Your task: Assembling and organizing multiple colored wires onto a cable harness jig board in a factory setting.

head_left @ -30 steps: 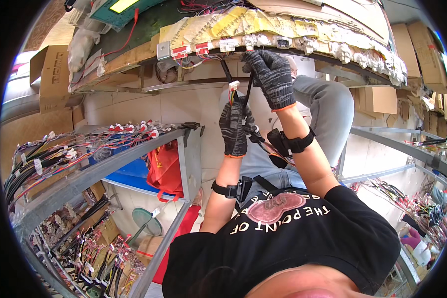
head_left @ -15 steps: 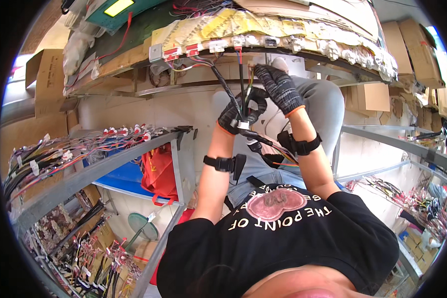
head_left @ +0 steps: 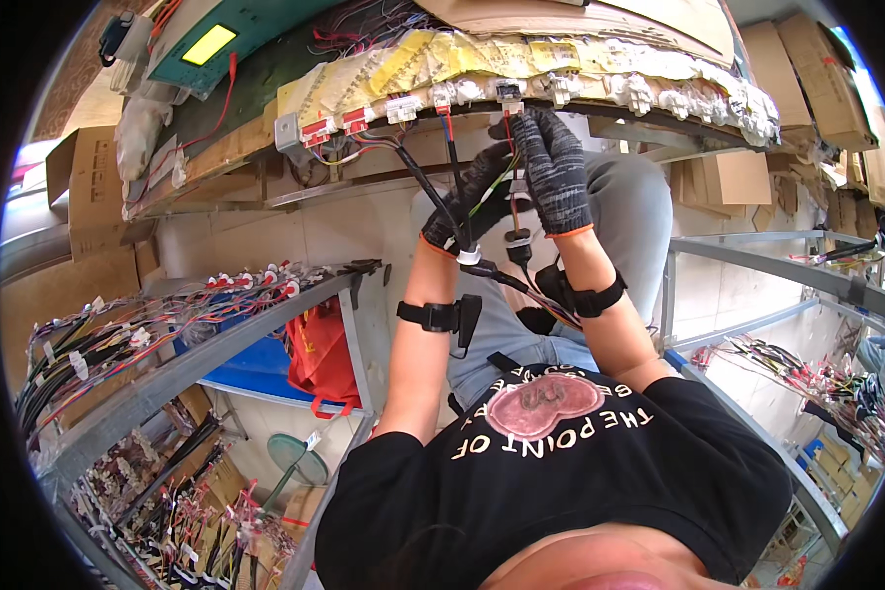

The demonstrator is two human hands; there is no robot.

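Observation:
A wire harness with black-sleeved branches (head_left: 425,179) hangs from the taped front edge of the bench, several ends seated in a row of sockets. My right hand (head_left: 558,175), in a dark knit glove, has its fingertips closed at a wire end just below a dark socket (head_left: 508,94). The plug there is mostly hidden by the fingers. My left hand (head_left: 470,202), gloved too, is wrapped round the harness lower down, near a white connector (head_left: 470,258). Below my hands dangles a black connector (head_left: 517,242). Further harness wires run toward my right forearm.
A green device with a lit yellow display (head_left: 209,43) stands at the back left. Metal racks bearing wire bundles (head_left: 182,300) flank me on both sides. A red bag (head_left: 321,359) lies on a blue shelf at left. Cardboard boxes (head_left: 816,88) are stacked at right.
My right hand has moved up to the dark socket, bringing a wire end to it. My left hand has shifted slightly left and up with the harness. The view has turned a little.

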